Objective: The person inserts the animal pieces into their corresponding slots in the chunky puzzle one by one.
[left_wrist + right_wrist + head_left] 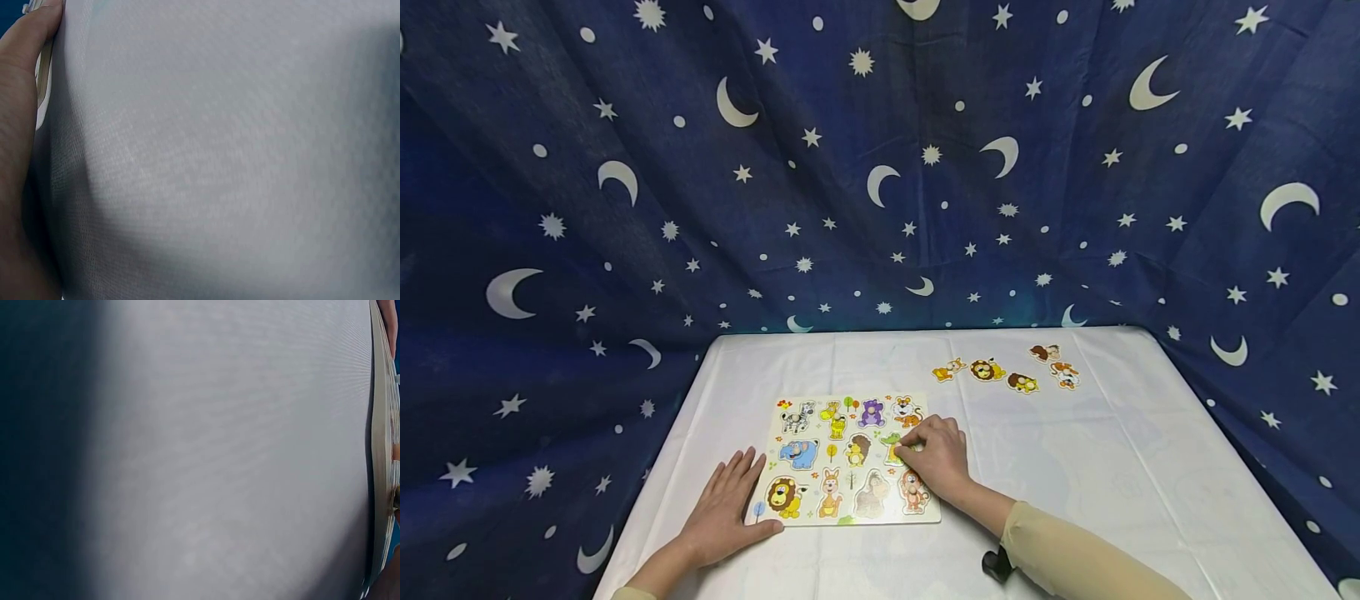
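A white animal puzzle board lies on the table, with zebra, giraffe, elephant, lion and other animals in its rows. My right hand reaches over its right side and pinches the crocodile piece between thumb and fingertips at the crocodile's spot; the hand covers part of it. My left hand lies flat with fingers spread along the board's left edge, the thumb at the near left corner. The left wrist view catches the left thumb at the board's side; the right wrist view shows mostly cloth and the board's edge.
Several loose puzzle pieces lie at the far right: a kangaroo, a lion, a hedgehog, a tiger and a brown animal. White cloth covers the table; a dark starry curtain hangs behind.
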A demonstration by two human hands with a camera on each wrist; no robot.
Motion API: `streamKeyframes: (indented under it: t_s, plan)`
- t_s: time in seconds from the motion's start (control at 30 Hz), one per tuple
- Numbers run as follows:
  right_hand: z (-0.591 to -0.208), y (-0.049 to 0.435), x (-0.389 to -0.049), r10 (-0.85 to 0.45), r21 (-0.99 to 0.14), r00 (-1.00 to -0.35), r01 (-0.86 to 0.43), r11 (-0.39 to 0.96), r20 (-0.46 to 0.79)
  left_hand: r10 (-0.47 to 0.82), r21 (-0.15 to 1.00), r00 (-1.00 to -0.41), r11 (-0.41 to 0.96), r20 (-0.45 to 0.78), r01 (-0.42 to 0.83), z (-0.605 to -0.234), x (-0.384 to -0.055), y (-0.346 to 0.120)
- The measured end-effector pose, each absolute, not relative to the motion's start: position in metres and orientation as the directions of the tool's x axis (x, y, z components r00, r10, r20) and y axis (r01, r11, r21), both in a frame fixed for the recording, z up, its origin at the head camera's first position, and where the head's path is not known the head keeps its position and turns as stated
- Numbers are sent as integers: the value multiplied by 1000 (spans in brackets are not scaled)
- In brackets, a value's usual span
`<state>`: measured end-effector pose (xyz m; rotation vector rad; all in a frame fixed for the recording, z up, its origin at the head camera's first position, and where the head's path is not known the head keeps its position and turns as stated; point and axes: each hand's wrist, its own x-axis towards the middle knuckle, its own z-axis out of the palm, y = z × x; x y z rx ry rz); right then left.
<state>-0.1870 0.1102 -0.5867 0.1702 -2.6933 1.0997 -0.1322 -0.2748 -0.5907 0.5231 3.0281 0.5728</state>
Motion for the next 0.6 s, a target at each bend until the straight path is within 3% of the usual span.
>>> streamKeyframes:
  t_s: [0.6]
  plan:
    - [-588, 110, -187, -23, -670, -973, -174, 722, 228, 334, 357, -941, 874, 49, 329, -591, -132, -275]
